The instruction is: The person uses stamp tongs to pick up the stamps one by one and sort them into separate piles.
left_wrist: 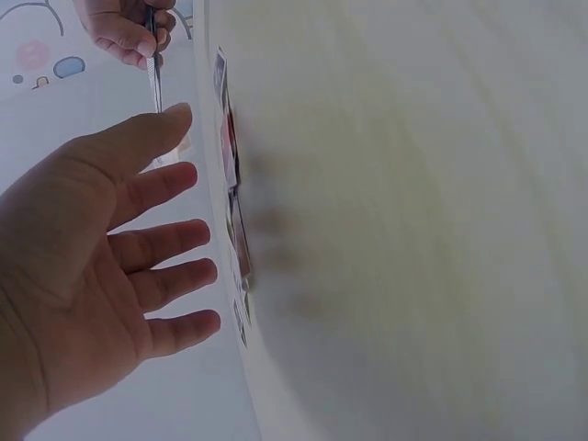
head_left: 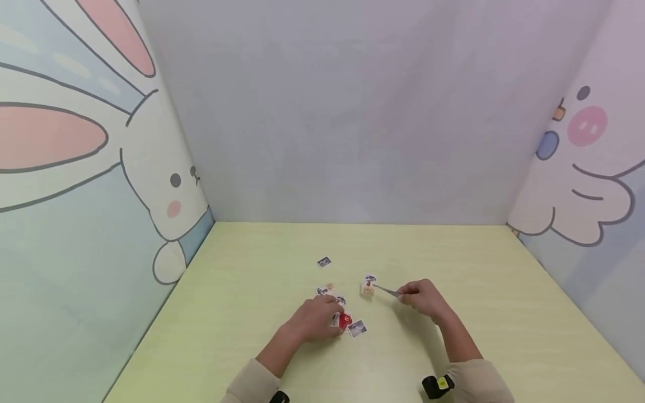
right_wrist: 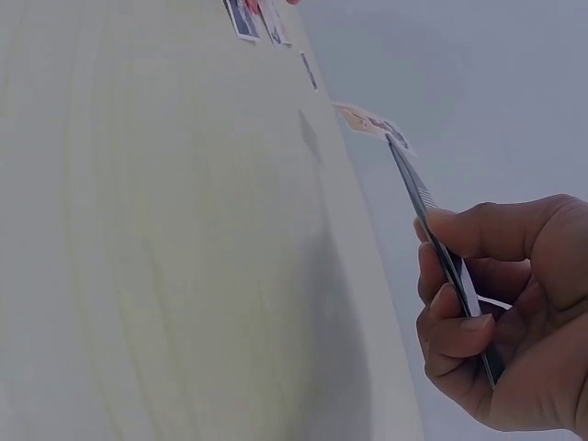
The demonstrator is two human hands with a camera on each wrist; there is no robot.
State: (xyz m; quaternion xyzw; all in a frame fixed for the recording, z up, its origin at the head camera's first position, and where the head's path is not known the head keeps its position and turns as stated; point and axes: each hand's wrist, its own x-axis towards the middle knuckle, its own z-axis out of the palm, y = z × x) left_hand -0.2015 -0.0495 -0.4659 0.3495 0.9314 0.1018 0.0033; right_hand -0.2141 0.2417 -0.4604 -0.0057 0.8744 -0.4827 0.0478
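My right hand (head_left: 423, 298) grips a pair of metal tweezers (right_wrist: 427, 207), pinched between thumb and fingers. In the tweezers' tips hangs a small printed paper piece, like a stamp (right_wrist: 372, 122), raised off the table and slightly curved. My left hand (head_left: 316, 319) hovers palm down over a cluster of similar small stamps; in the left wrist view its fingers (left_wrist: 175, 285) are spread and slightly bent, holding nothing. A red stamp (head_left: 345, 321) shows beside its fingertips, and a grey-purple one (head_left: 358, 328) lies just right of that. Part of the cluster is hidden under the left hand.
One lone stamp (head_left: 324, 261) lies farther back on the pale yellow-green table (head_left: 504, 313). A grey curtain (head_left: 327, 123) stands behind the table, with cartoon-printed panels at left (head_left: 75, 268) and right (head_left: 599, 190).
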